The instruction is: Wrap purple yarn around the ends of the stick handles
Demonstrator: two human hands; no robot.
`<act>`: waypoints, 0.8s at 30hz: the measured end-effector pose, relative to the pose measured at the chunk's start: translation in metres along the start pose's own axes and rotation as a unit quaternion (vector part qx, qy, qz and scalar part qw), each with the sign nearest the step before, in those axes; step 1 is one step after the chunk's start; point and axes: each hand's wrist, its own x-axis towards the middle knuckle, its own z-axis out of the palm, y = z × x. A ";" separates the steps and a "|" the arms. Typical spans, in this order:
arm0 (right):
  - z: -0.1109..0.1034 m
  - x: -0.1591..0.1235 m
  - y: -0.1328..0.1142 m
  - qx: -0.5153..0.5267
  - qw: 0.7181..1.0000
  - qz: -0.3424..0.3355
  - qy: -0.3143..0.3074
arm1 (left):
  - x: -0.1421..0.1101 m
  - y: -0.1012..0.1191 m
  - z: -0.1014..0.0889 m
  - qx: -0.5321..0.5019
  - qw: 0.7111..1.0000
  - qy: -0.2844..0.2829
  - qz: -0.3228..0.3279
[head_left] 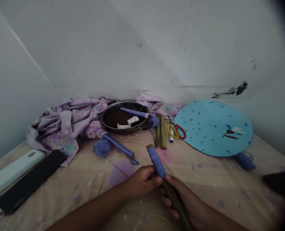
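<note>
A thick greenish-brown stick [172, 192] slants up from the bottom edge, its upper part wound with blue-purple yarn [156, 163]. My right hand [180, 191] is wrapped round the bare part just below the winding. At the lower end of the winding, the thumb and fingers of my left hand [146, 180] close on the wrapped stick; whether they also pinch the yarn is hidden. A loose strand runs from a yarn ball [102, 147] toward my left hand. Beside that ball lies a yarn-wrapped stick [119, 146] with a bundled floral cloth head [96, 129].
Behind stands a black pan [104, 123] with dark crumbs and another wrapped stick [135, 112]. Two bare sticks [163, 132], scissors [176, 130] and a marker [171, 138] lie right of it. A blue round fan [212, 128] is at right, crumpled floral cloth [60, 125] at left.
</note>
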 end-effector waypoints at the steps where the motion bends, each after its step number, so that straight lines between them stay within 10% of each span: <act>1: -0.002 0.001 0.000 0.003 1.000 -0.011 -0.019 | 0.000 0.000 0.000 -0.015 1.000 0.007 -0.003; 8: -0.015 0.007 0.004 0.018 0.992 -0.066 -0.105 | 0.001 0.005 -0.003 -0.068 0.993 0.099 -0.005; 24: -0.016 0.010 0.008 0.055 0.991 -0.048 -0.109 | 0.004 0.001 -0.002 -0.173 0.984 0.039 -0.010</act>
